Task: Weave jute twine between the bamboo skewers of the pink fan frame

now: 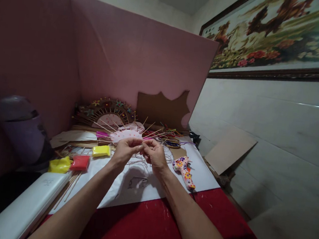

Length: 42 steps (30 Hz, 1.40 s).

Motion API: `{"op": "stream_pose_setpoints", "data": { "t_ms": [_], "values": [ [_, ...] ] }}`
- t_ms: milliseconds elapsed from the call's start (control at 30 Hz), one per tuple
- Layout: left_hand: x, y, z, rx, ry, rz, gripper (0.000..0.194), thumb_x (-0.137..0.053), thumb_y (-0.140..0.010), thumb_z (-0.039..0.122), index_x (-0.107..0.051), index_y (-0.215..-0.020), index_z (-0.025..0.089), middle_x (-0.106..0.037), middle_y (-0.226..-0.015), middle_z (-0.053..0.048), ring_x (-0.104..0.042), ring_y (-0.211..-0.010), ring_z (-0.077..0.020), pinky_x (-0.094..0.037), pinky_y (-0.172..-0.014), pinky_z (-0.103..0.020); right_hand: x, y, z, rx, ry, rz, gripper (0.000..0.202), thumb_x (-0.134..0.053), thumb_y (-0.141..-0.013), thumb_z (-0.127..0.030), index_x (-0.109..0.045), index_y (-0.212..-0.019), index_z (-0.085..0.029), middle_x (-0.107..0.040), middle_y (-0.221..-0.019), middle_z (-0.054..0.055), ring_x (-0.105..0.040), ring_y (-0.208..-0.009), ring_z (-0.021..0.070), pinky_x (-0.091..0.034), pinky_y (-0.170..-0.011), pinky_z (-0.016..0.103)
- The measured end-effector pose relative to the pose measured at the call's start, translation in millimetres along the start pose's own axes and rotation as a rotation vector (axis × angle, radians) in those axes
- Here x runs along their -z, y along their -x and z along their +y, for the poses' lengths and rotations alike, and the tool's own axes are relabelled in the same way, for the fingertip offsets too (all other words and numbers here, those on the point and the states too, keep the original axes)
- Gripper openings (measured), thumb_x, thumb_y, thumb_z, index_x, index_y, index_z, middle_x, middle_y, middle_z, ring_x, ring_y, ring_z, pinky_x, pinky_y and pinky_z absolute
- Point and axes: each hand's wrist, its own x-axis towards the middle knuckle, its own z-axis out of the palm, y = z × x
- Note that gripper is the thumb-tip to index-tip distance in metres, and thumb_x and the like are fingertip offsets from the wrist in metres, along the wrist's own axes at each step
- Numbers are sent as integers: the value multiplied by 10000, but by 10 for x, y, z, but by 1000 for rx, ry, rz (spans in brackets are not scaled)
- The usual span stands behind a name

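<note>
My left hand [125,152] and my right hand [155,156] meet fingertip to fingertip above the middle of the table. Both are pinched closed, and what lies between the fingers is too small to make out. Just beyond them sits a half-round piece in pale pink dotted cloth [126,135], with thin wooden sticks fanning out from its edge. Loose strands of light string [140,161] trail on the white sheet under my hands. To the right of my right hand lies a flower-patterned glue gun [183,171].
Yellow packet [101,151], red packet [80,162] and long white case [29,201] lie left. Behind them stands a purple container [25,132]. A decorated stick fan [106,110] and cut brown cardboard [160,108] lean at the back. Scissors [172,143] lie beyond the glue gun.
</note>
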Motion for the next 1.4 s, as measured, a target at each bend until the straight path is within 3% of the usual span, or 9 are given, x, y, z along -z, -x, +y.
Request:
{"op": "stream_pose_setpoints", "data": {
  "t_ms": [267, 567, 900, 1100, 1233, 1400],
  "values": [
    [57, -8, -39, 81, -19, 2, 263, -779, -524, 293, -685, -667, 94, -628, -532, -37, -533, -476, -102, -360, -483, -219, 4, -11, 28, -6, -42, -3, 380, -703, -645, -417, -436, -801, -196, -571, -476, -59, -350, -315, 34, -190, -296, 127],
    [15, 11, -15, 12, -82, 8, 274, -707, -602, 361, -594, -630, 113, -595, -538, -17, -526, -476, -99, -361, -459, -208, -5, -5, 21, -6, -45, -23, 314, -690, -643, -355, -485, -816, -192, -492, -468, -91, -326, -338, 31, -213, -307, 131],
    [35, -32, -81, -91, -243, 78, 280, -662, -615, 389, -547, -631, 135, -522, -498, 17, -444, -417, -85, -342, -376, -204, -31, 13, 20, 134, 145, -32, 158, -602, -722, -304, -502, -783, -198, -559, -512, -50, -370, -363, 57, -270, -369, 179],
    [11, -8, -11, -38, -225, 54, 233, -670, -595, 335, -545, -639, 143, -507, -511, 33, -421, -411, -68, -307, -375, -192, 22, 3, -5, 362, 403, 90, 96, -608, -743, -295, -623, -777, -206, -627, -731, 8, -561, -676, 140, -439, -627, 251],
    [-22, 12, 32, 8, -208, 20, 209, -677, -576, 299, -546, -624, 143, -527, -494, 28, -395, -403, -54, -249, -375, -185, 36, -6, -21, 351, 407, 70, 96, -623, -730, -299, -610, -728, -204, -598, -689, -1, -539, -630, 141, -428, -596, 257],
    [-28, 15, 33, 50, -130, 22, 249, -709, -548, 321, -579, -647, 132, -541, -507, 22, -360, -406, -45, -213, -388, -188, 37, -6, -27, 379, 453, 139, 80, -588, -746, -261, -567, -696, -202, -563, -661, -10, -496, -598, 130, -395, -578, 254]
  ]
}}
